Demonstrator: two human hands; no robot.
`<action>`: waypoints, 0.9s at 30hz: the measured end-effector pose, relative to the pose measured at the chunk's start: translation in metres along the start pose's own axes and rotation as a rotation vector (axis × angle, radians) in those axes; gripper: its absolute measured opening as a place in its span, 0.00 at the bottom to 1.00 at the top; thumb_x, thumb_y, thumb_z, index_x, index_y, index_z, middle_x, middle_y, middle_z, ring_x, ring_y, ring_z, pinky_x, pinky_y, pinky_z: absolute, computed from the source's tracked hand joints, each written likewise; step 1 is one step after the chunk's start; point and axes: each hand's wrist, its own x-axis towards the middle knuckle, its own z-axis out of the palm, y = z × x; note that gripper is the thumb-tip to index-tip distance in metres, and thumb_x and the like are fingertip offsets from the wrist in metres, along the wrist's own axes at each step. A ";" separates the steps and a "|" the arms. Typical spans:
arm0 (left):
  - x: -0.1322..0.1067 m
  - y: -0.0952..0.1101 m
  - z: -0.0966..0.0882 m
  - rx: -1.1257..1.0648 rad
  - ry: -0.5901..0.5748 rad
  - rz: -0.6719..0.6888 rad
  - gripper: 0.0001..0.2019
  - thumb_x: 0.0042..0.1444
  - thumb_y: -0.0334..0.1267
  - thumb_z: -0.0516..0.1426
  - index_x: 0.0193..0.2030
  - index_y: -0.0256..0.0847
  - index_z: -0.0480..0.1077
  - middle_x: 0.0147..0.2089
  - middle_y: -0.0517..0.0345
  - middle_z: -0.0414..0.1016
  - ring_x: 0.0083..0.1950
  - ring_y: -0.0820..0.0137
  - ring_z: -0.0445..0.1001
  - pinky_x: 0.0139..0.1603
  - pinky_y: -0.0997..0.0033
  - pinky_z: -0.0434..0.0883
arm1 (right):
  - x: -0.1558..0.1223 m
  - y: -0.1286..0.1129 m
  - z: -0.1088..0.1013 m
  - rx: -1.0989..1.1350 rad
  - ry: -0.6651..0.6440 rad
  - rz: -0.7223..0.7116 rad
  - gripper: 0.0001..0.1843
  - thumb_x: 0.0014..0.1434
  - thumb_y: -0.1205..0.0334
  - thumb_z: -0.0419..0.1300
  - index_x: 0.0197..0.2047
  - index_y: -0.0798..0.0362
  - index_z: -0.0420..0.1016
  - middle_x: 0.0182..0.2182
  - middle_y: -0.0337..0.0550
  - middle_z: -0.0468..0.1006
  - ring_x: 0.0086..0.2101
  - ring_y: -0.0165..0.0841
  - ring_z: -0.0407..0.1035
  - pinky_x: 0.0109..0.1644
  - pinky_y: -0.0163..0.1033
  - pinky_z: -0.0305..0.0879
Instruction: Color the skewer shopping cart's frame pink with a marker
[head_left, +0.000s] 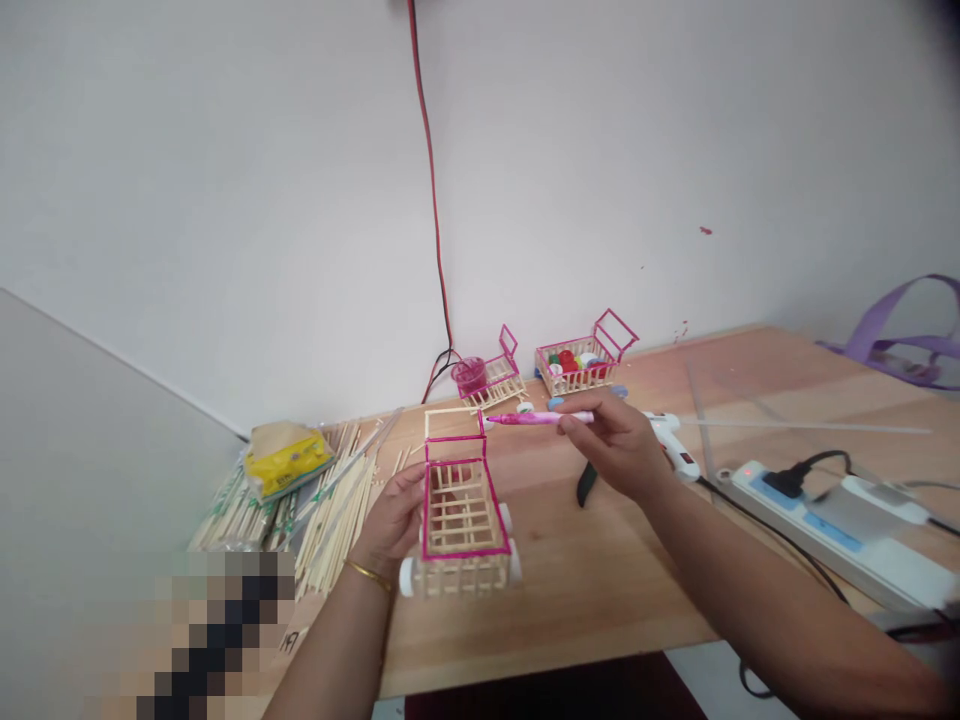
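Note:
A small cart built from wooden sticks (461,515) is held up over the table by my left hand (394,515), whose fingers close on its left side and partly hide behind it. White round wheels show at its sides. Its top rim and part of its handle are coloured magenta, while the handle's far bar and left post look bare. Between the fingers of my right hand (611,440) is a pink-stained marker (536,419). The marker's tip meets or nearly meets the handle's right post.
Two similar carts (577,365) stand by the wall, one filled with bottle caps. Loose wooden sticks (334,520) and a yellow packet (289,460) lie left. A glue gun (675,445), a black-handled object (586,484) and a power strip (840,540) with cords occupy the right.

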 end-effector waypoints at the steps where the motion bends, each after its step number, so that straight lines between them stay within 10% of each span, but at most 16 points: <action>1: 0.000 0.000 0.000 0.006 0.014 0.001 0.16 0.45 0.40 0.69 0.40 0.36 0.78 0.33 0.52 0.82 0.29 0.69 0.78 0.33 0.71 0.75 | 0.000 0.000 0.000 -0.021 0.017 -0.019 0.06 0.60 0.59 0.59 0.39 0.49 0.75 0.29 0.40 0.78 0.28 0.32 0.72 0.30 0.36 0.68; 27: 0.000 0.004 0.015 0.428 -0.009 0.201 0.13 0.51 0.38 0.65 0.45 0.43 0.79 0.55 0.48 0.74 0.44 0.65 0.77 0.40 0.70 0.76 | 0.003 -0.009 0.011 -0.174 -0.017 -0.467 0.14 0.58 0.71 0.59 0.45 0.45 0.71 0.30 0.42 0.79 0.30 0.34 0.72 0.33 0.40 0.69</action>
